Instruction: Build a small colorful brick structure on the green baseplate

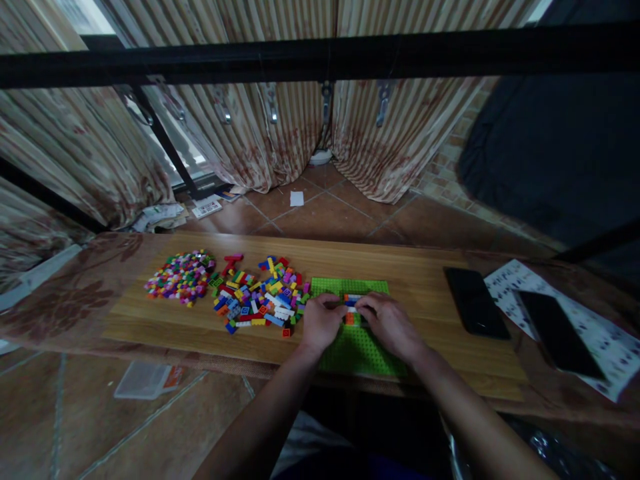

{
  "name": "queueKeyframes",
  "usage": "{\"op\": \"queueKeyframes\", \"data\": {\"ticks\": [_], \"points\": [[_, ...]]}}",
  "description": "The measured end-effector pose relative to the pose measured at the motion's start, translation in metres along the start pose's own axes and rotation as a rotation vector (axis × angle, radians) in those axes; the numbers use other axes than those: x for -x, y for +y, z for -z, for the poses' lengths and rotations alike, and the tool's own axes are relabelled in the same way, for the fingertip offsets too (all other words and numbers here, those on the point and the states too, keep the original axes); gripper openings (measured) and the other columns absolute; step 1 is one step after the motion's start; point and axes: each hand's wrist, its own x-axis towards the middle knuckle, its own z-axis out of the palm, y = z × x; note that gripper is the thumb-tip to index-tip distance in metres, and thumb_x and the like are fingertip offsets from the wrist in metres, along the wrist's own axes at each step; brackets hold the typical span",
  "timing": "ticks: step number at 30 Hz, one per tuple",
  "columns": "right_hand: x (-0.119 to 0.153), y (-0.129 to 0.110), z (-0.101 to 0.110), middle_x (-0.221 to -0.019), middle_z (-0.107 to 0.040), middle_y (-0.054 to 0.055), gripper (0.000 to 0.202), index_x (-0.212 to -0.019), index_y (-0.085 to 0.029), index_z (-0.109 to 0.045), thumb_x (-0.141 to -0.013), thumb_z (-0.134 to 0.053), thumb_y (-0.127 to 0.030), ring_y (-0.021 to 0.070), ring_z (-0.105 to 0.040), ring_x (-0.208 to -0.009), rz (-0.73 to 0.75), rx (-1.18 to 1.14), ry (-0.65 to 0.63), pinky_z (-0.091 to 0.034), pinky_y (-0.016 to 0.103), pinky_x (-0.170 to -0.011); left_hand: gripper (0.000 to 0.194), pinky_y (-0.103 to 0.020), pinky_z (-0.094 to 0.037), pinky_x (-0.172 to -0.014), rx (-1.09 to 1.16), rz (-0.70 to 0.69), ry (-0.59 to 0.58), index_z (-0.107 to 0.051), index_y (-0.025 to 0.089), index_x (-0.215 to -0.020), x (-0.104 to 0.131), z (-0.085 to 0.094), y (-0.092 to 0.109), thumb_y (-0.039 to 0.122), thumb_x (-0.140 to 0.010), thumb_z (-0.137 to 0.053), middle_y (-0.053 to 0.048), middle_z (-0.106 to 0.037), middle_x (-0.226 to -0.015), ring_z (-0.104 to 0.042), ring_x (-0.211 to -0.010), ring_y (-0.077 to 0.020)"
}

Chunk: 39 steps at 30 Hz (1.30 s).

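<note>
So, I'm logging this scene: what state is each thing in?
Left hand, fingers bent
Right hand, fingers bent
Green baseplate, flat, partly covered
Bricks on baseplate, partly hidden
Larger bricks, heaped loosely
Smaller pieces, piled
Left dark device, lying flat
Right dark device, on printed sheet
Translucent container, on floor
Curtains, hanging

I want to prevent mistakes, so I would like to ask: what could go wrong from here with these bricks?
The left hand is close beside the loose brick pile, so it might scatter part of it. Together with the right hand, it partly hides the small brick build on the green baseplate, so a crooked piece could go unnoticed.
</note>
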Motion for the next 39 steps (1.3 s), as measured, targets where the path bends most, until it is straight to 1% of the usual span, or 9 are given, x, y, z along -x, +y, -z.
{"op": "queueKeyframes", "data": {"ticks": [3, 7, 13, 22, 28, 31, 34, 36, 39], "points": [[0.0, -0.002, 0.002, -0.083, -0.066, 0.003, 0.018, -0.079, -0.023, -0.067, -0.089, -0.052, -0.021, 0.0191, -0.06, -0.08, 0.005, 0.021, -0.016, -0.044, 0.031, -0.073, 0.018, -0.023, -0.046, -0.051, 0.033, 0.032, -0.008, -0.069, 0.013, -0.087, 0.001, -0.001, 0.0, 0.013, -0.069, -0.07, -0.001, -0.068, -0.065, -0.062, -0.054, -0.013], [-0.001, -0.004, 0.005, -0.085, -0.067, 0.003, 0.016, -0.086, -0.023, -0.068, -0.089, -0.053, -0.019, 0.0192, -0.06, -0.083, 0.066, 0.005, -0.04, -0.045, 0.033, -0.077, 0.018, -0.024, -0.049, -0.059, 0.01, 0.004, 0.023, -0.069, 0.013, -0.088, 0.006, -0.002, 0.003, 0.014, -0.07, -0.07, -0.003, -0.071, -0.072, -0.065, -0.063, -0.0142], [-0.001, -0.003, 0.004, -0.078, -0.066, 0.003, 0.022, -0.08, -0.023, -0.068, -0.091, -0.05, -0.019, 0.0189, -0.058, -0.078, 0.112, 0.029, -0.034, -0.045, 0.033, -0.075, 0.019, -0.026, -0.05, -0.065, -0.072, -0.017, 0.063, -0.069, 0.012, -0.089, 0.011, -0.001, 0.008, 0.016, -0.07, -0.072, -0.006, -0.072, -0.078, -0.067, -0.07, -0.0163], [0.002, 0.002, -0.004, -0.08, -0.063, 0.005, 0.022, -0.078, -0.02, -0.063, -0.093, -0.048, -0.019, 0.0197, -0.054, -0.079, 0.16, 0.11, -0.009, -0.044, 0.032, -0.077, 0.017, -0.026, -0.051, -0.073, -0.173, -0.07, 0.082, -0.068, 0.014, -0.091, 0.012, -0.005, 0.006, 0.017, -0.075, -0.07, -0.007, -0.074, -0.085, -0.069, -0.079, -0.0164], [0.006, -0.002, -0.008, -0.081, -0.062, 0.005, 0.021, -0.081, -0.019, -0.061, -0.093, -0.044, -0.018, 0.0212, -0.054, -0.082, 0.118, 0.123, 0.03, -0.044, 0.033, -0.077, 0.015, -0.026, -0.051, -0.076, -0.211, -0.118, 0.082, -0.067, 0.015, -0.092, 0.017, -0.004, 0.006, 0.02, -0.077, -0.068, -0.007, -0.073, -0.088, -0.069, -0.083, -0.0169], [0.008, -0.001, -0.003, -0.081, -0.061, 0.005, 0.02, -0.082, -0.02, -0.061, -0.094, -0.045, -0.021, 0.0207, -0.055, -0.082, 0.087, 0.096, 0.039, -0.044, 0.033, -0.076, 0.016, -0.026, -0.051, -0.075, -0.182, -0.154, 0.069, -0.066, 0.016, -0.096, 0.019, -0.001, 0.002, 0.023, -0.083, -0.061, -0.006, -0.073, -0.089, -0.069, -0.083, -0.0164], [0.01, 0.002, 0.007, -0.084, -0.062, 0.005, 0.019, -0.086, -0.02, -0.062, -0.094, -0.045, -0.023, 0.0205, -0.055, -0.083, 0.052, 0.094, 0.107, -0.044, 0.033, -0.077, 0.018, -0.026, -0.051, -0.072, -0.14, -0.154, 0.05, -0.065, 0.017, -0.099, 0.02, 0.004, -0.003, 0.024, -0.089, -0.052, -0.004, -0.072, -0.086, -0.068, -0.075, -0.0148], [0.01, 0.003, 0.013, -0.086, -0.063, 0.005, 0.018, -0.087, -0.02, -0.062, -0.094, -0.046, -0.024, 0.021, -0.056, -0.085, 0.044, 0.122, 0.147, -0.044, 0.033, -0.078, 0.018, -0.026, -0.052, -0.073, -0.115, -0.16, 0.058, -0.064, 0.017, -0.1, 0.02, 0.008, -0.005, 0.022, -0.088, -0.052, -0.004, -0.072, -0.088, -0.068, -0.076, -0.0147], [0.01, 0.003, 0.012, -0.087, -0.063, 0.005, 0.017, -0.088, -0.02, -0.062, -0.094, -0.046, -0.025, 0.0212, -0.055, -0.085, 0.077, 0.176, 0.124, -0.043, 0.033, -0.077, 0.017, -0.026, -0.051, -0.078, -0.116, -0.186, 0.071, -0.065, 0.017, -0.098, 0.019, 0.01, -0.004, 0.019, -0.085, -0.054, -0.005, -0.072, -0.092, -0.068, -0.084, -0.016]]}}
